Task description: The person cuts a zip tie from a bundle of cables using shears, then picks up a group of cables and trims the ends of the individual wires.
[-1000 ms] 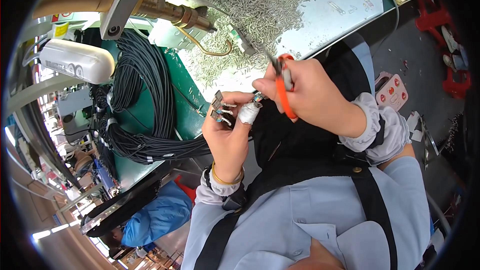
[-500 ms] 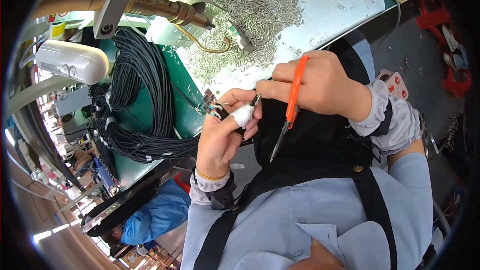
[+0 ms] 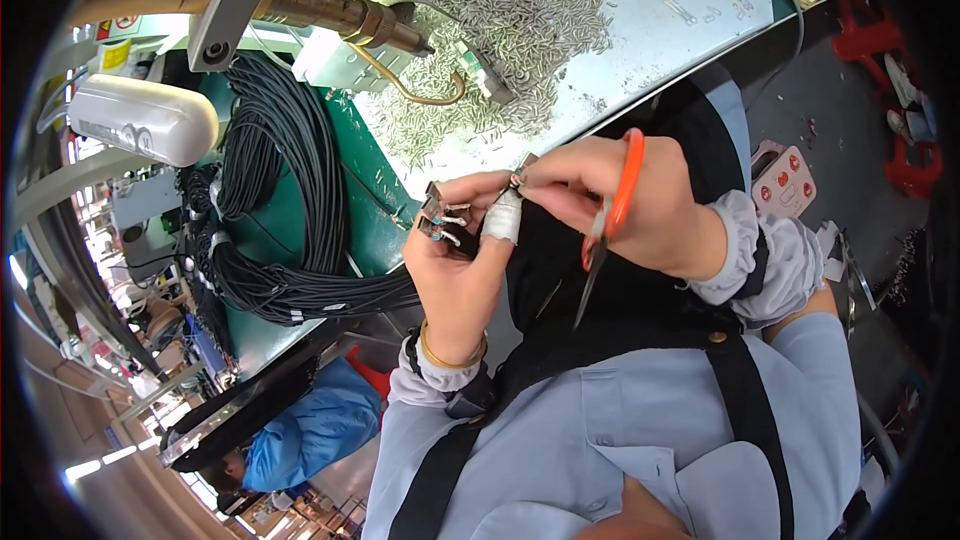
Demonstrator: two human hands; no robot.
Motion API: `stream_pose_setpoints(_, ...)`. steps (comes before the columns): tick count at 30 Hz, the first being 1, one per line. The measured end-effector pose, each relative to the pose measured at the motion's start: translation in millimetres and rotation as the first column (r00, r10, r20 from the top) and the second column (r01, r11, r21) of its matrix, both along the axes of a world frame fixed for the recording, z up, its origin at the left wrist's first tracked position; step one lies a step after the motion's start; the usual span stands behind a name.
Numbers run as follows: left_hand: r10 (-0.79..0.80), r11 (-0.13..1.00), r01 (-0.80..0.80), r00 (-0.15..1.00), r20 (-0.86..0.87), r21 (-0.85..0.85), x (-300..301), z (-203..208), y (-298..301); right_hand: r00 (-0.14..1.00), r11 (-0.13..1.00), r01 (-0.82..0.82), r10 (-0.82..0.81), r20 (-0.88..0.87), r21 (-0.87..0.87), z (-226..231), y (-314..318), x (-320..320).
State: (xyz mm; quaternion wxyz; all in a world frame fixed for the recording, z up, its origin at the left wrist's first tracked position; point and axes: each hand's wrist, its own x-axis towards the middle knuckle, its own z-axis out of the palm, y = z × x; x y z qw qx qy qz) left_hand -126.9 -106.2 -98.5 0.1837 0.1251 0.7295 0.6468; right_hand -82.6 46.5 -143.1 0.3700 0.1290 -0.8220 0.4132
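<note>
My left hand (image 3: 450,285), its thumb wrapped in white tape (image 3: 502,220), is closed on black cable ends. Stripped cable ends (image 3: 438,226) with bare wires and dark tips stick out on the left side of that hand. At the left fingertips, one cable end (image 3: 515,183) meets the pinched thumb and finger of my right hand (image 3: 645,205). A pair of scissors (image 3: 628,185) with orange handles hangs looped on the right hand, blades pointing down toward my apron. The fine wires in the pinch are too small to make out.
A pile of small metal pins (image 3: 500,30) covers much of the white board (image 3: 690,30) ahead. A machine with a brass nozzle (image 3: 400,35) overhangs it at left. Black cable coils (image 3: 285,160) lie on the green mat. Red stools (image 3: 912,165) stand at right.
My left hand has turned, bringing the taped thumb more upright and the stripped ends further into sight. The right hand has dropped slightly, and the scissors have swung a little to the right.
</note>
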Motion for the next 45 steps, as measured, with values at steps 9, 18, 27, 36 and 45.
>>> stream_pose_setpoints(9,-0.062,0.988,0.01,0.938,-0.342,-0.152,0,-11,-2,0.805,0.682,0.012,0.427,0.412,-0.731,8,-12,7)
stream_pose_setpoints(18,0.011,0.999,-0.012,1.0,-0.009,-0.05,-1,-10,2,0.722,0.241,0.053,0.661,0.204,-0.969,12,-7,4)
stream_pose_setpoints(27,-0.015,0.972,-0.034,0.979,0.204,0.231,-3,-5,2,0.685,0.957,-0.057,0.246,0.686,-0.286,16,5,18)
stream_pose_setpoints(36,-0.062,0.983,0.03,0.982,0.178,0.179,-16,-7,0,0.768,0.944,0.004,0.209,0.606,-0.331,-3,-12,20)
stream_pose_setpoints(45,-0.106,0.949,-0.044,0.89,0.444,0.313,-75,-19,17,0.799,0.565,0.214,0.368,0.475,-0.797,11,0,-23)
